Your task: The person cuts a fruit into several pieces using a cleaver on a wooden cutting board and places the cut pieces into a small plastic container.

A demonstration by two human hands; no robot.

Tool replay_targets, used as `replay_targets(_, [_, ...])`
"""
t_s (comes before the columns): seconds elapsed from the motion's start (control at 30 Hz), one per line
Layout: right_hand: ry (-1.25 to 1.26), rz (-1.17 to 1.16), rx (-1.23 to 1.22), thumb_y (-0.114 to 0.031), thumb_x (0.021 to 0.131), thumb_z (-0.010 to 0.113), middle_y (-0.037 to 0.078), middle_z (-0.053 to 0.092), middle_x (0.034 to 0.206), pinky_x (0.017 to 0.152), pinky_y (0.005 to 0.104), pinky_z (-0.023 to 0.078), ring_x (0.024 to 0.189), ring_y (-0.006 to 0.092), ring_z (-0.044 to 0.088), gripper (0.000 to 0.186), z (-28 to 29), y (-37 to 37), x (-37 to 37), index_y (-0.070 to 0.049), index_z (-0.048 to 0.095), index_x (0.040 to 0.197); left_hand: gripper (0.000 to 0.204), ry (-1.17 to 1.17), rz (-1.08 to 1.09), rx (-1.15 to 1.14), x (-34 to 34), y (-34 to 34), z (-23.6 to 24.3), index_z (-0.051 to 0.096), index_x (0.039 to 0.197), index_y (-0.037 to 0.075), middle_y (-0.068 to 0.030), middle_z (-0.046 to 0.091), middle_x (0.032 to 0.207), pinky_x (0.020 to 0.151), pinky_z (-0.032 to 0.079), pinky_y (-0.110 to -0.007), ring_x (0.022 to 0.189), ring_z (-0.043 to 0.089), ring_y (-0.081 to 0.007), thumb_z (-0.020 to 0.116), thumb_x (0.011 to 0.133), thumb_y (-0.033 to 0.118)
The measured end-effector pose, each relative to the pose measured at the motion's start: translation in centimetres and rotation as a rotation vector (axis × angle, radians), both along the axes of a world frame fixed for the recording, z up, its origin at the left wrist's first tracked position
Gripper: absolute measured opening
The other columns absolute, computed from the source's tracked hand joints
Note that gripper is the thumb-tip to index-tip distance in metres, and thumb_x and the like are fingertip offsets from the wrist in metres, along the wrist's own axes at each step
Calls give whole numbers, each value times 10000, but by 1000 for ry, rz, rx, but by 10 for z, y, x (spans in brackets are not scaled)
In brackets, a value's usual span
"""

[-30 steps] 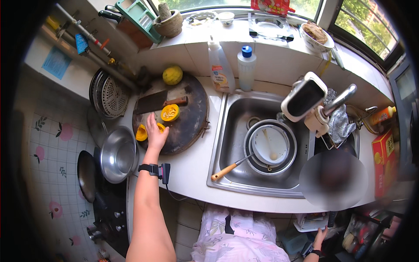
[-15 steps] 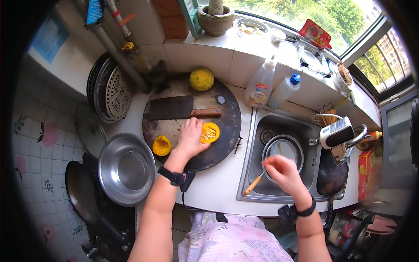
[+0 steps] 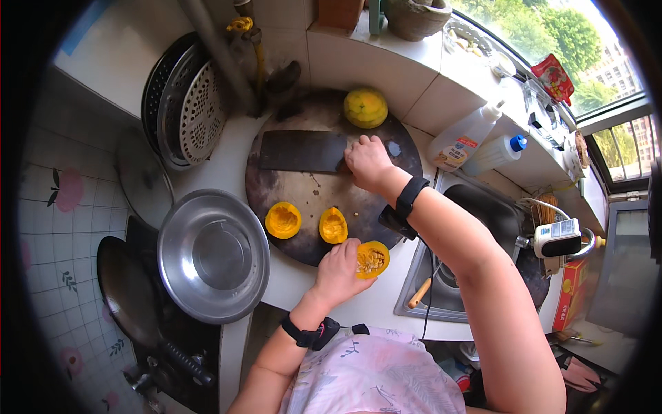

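My left hand (image 3: 336, 270) grips a pumpkin half (image 3: 373, 260) at the front edge of the round cutting board (image 3: 272, 186). Its cut face, full of seeds and pulp, points up and right. Across the board, my right hand (image 3: 369, 163) is closed round the handle of a cleaver (image 3: 301, 151); the wide dark blade lies flat to the left, and the hand hides the handle. Two scooped-out pumpkin pieces, one round (image 3: 283, 220) and one narrower (image 3: 334, 225), rest cut side up between the hands. A yellow-green pumpkin (image 3: 365, 108) sits at the back of the board.
A large steel basin (image 3: 172, 259) stands left of the board, with steamer racks (image 3: 201, 114) leaning behind it. To the right is a sink (image 3: 407, 297) with a wooden-handled tool (image 3: 418, 293). Two bottles (image 3: 465, 138) stand behind the sink. A wok (image 3: 124, 293) sits far left.
My right hand has left the sink, without the wooden-handled tool, and now grasps the cleaver. My left hand has brought the seeded pumpkin half to the board's front edge. The view has shifted.
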State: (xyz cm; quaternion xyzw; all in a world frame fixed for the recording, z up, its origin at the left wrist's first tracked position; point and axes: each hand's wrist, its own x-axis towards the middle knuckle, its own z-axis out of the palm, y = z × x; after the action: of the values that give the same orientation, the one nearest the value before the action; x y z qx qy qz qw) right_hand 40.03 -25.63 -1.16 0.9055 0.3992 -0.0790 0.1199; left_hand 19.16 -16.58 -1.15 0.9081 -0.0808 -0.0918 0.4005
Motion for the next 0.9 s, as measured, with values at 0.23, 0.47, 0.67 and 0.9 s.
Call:
replay_targets(0.23, [72,-21,348,-299,684,610,99,597,660,686,367,383,716,270,570,248,-12,-5,-5,-60,555,719,726,-143,37,7,27,13,-7,400,1146,-1,-180,460,1249,931,392,-394,1089,484,-341,786,595,271])
replay_targets(0.47, [103,-130,631,-239,722,582,129,550,611,646,389,373,664,307,541,194,39,-35,-15,-62,520,673,733,-249,98,150,63,28,-14,400,1162,15,-175,479,1187,925,358,-411,1098,465,-332,789,599,276])
replay_targets(0.67, [51,-272,825,-184,711,676,92,435,565,582,361,354,587,297,472,244,89,-93,-66,-59,467,697,786,-239,238,219,69,13,-32,371,1203,23,-181,459,1171,935,349,-425,1102,434,-355,780,622,358])
replay_targets(0.9, [132,-547,892,-136,687,682,73,387,545,530,356,300,532,261,386,229,88,-142,-143,-57,471,650,717,-257,107,166,50,26,0,390,1252,-2,-178,451,1222,955,346,-425,1126,429,-358,724,708,326])
